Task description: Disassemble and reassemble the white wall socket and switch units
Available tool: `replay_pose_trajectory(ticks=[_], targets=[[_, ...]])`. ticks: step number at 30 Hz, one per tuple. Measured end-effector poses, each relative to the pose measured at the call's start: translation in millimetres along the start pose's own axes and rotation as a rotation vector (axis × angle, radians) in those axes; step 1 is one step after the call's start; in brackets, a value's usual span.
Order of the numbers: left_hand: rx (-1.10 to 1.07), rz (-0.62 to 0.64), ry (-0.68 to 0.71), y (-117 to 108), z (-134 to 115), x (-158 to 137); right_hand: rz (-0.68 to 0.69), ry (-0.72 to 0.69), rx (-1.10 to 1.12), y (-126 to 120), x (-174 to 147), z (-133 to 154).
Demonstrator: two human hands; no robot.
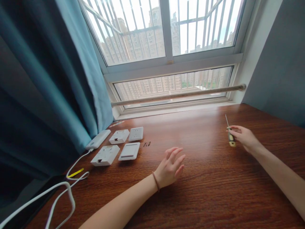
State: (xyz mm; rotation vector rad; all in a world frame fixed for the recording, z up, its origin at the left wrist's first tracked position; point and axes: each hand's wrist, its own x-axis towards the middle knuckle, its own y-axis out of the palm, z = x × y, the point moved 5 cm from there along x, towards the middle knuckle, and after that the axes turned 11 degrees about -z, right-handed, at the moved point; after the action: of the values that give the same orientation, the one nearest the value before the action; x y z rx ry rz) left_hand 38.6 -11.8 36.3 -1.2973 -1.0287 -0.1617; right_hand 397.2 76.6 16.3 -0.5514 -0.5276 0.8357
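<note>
My right hand [243, 137] grips a screwdriver [231, 138] by its yellow and black handle, at the right of the table. The thin metal shaft points away toward the window. My left hand [170, 167], with a brown band on the wrist, is over the middle of the table, its fingers apart and nothing in them. Left of it are several small screws [147, 143], a white switch panel [129, 151] and a white socket panel [136, 134]. Beside these panels sit two white mounting boxes, the nearer box [105, 155] and the farther box [119, 136].
A white power-bank-like block [98, 139] lies by the blue curtain [78, 79], with a white cable [71, 190] running to the lower left. A yellow strip [76, 173] lies by the cable. Past the brown wooden table [190, 127] stands a barred window with a horizontal rail [178, 96].
</note>
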Motion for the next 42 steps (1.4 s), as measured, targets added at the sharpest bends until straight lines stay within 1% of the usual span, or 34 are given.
replay_pose_trajectory(ticks=[1, 2, 3, 4, 5, 7, 8, 10, 12, 14, 16, 17, 19, 20, 21, 24, 26, 28, 30, 34, 42], targets=[[-0.055, 0.007, -0.021, 0, 0, 0, 0.097, -0.027, 0.144, 11, -17, 15], [-0.123, 0.022, -0.057, 0, -1, 0, 0.267, 0.018, 0.473, 24, -39, 30], [-0.201, 0.043, -0.114, 1, -1, 1, 0.419, 0.078, 0.731, 34, -62, 45], [-0.283, 0.065, -0.193, 2, -2, 1, 0.533, 0.151, 0.894, 43, -86, 57], [-0.37, 0.089, -0.289, 3, -2, 1, 0.628, 0.222, 0.971, 49, -109, 66], [-0.537, 0.143, -0.481, 6, -5, 1, 0.748, 0.295, 1.009, 57, -146, 79], [-0.607, 0.178, -0.546, 8, -9, 1, 0.797, 0.286, 1.013, 59, -160, 83], [-0.694, 0.252, -0.607, 9, -18, 1, 0.847, 0.251, 0.994, 61, -177, 87], [-0.709, 0.309, -0.624, 9, -27, 2, 0.856, 0.229, 0.974, 61, -184, 87], [-0.674, 0.354, -0.622, 8, -34, 3, 0.871, 0.243, 0.956, 61, -186, 86], [-0.582, 0.367, -0.605, 5, -33, 5, 0.91, 0.278, 0.938, 61, -186, 86], [-0.506, 0.356, -0.603, 3, -29, 6, 0.926, 0.294, 0.935, 61, -185, 86], [-0.293, 0.317, -0.627, -5, -9, 8, 0.911, 0.309, 0.936, 60, -177, 85], [-0.169, 0.324, -0.646, -8, 5, 8, 0.88, 0.31, 0.936, 59, -171, 84], [-0.037, 0.346, -0.666, -11, 20, 8, 0.841, 0.307, 0.933, 59, -165, 82], [0.304, 0.469, -0.76, -19, 66, 0, 0.747, 0.293, 0.921, 59, -148, 75], [0.397, 0.492, -0.798, -21, 88, -4, 0.737, 0.293, 0.926, 61, -142, 70], [0.452, 0.499, -0.819, -21, 100, -7, 0.753, 0.299, 0.918, 64, -141, 67], [0.499, 0.507, -0.833, -21, 107, -10, 0.77, 0.299, 0.902, 66, -142, 65], [0.536, 0.532, -0.828, -20, 111, -14, 0.783, 0.288, 0.887, 68, -142, 65], [0.549, 0.566, -0.802, -21, 120, -17, 0.784, 0.309, 0.892, 68, -140, 65]])
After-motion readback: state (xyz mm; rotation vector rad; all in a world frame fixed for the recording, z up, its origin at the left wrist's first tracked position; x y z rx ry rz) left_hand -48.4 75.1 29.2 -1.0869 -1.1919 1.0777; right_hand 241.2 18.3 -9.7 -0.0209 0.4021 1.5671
